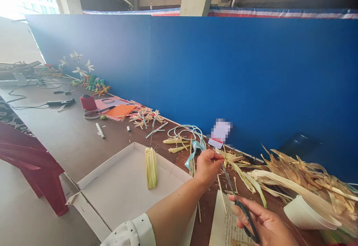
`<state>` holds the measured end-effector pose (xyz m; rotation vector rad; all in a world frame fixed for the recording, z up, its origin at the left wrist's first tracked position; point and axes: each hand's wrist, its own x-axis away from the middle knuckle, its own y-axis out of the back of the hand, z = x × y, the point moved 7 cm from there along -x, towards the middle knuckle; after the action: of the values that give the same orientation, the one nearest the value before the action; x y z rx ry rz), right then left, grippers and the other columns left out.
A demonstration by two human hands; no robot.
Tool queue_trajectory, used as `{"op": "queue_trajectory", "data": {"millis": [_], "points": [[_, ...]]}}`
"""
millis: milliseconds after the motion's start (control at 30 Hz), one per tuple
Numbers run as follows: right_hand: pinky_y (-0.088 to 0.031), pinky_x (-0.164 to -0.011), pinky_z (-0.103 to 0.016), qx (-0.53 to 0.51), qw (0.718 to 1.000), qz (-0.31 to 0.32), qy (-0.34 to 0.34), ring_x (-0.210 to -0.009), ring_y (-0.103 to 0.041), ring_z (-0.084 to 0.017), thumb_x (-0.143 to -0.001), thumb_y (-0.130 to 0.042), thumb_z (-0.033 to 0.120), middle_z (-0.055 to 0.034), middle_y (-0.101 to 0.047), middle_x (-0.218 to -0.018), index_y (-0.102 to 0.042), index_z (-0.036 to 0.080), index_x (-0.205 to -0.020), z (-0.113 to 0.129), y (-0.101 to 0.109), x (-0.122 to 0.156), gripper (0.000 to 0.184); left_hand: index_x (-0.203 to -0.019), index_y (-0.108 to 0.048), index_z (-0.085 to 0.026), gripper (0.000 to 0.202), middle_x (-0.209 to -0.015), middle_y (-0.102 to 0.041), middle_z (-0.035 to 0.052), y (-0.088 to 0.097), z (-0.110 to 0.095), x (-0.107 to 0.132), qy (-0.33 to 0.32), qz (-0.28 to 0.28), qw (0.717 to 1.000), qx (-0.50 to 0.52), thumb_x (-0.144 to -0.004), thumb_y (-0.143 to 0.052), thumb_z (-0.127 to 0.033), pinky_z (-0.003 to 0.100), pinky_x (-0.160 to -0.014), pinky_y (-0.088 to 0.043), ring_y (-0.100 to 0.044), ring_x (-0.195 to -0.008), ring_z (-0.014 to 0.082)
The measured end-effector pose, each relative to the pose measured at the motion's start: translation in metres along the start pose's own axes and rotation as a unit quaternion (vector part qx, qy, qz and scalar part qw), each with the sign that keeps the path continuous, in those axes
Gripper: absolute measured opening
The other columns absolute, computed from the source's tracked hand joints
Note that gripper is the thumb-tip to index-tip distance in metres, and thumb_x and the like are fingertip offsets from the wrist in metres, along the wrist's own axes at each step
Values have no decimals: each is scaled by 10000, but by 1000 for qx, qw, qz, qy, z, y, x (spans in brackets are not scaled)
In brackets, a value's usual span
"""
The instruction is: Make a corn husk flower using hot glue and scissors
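My left hand (208,167) is closed in a pinch above the table, at the end of a pale green corn husk strip (241,174) that trails off to the right. My right hand (260,216) grips black-handled scissors (231,184). Their blades point up and away, with the tips just below my left fingertips. How far the blades are apart is hard to see. A folded bundle of yellow-green husk (151,168) lies in the white shallow box lid (112,186) left of my forearm.
Dry husks (302,167) are heaped at right beside a white cup (310,212). A printed sheet (223,223) lies under my right hand. Pale blue cord (192,128), orange paper (121,110) and a red spool (88,102) are farther left. A blue panel (223,71) stands behind the table.
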<state>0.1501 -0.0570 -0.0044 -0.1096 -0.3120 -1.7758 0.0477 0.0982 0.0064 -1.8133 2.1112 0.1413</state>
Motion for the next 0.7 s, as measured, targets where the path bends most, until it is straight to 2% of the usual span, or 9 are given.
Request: {"op": "queue_trajectory", "data": {"millis": [100,267,400,700], "points": [[-469,-576,-221,9,1000,-1,16,-664,-577,-166,-564,-726,608,-51,-628,-684,-732,223,-987,2,1,2,572,-669,-672,-185,44,-712,-625,-15,1,-2,0,2,1,1000,-1,-652,-668,-145,227,-718,-456,-565,-736,113],[-386,-442,-179,26,1000,-15,6,-635,-556,-161,-587,-713,606,-42,-584,-610,-723,213,-1010,3,2,3,578,-662,-672,-186,51,-711,-624,-13,2,-4,1,9,2,1000,-6,-653,-661,-137,230,-720,-460,-568,-737,116],[-331,-396,-174,30,999,-13,9,-577,-525,-142,-571,-716,613,-36,-566,-593,-727,208,-994,5,-1,1,586,-665,-672,-191,57,-714,-625,-15,1,-3,1,10,3,1000,-6,-654,-660,-137,229,-722,-462,-572,-749,119],[-248,-352,-189,55,998,-8,-17,-389,-322,-53,-611,-666,650,-22,-562,-609,-688,206,-1088,-3,4,2,652,-663,-667,-194,99,-708,-620,-22,1,-2,0,8,-6,1000,-3,-638,-647,-100,226,-725,-464,-574,-749,115]]}}
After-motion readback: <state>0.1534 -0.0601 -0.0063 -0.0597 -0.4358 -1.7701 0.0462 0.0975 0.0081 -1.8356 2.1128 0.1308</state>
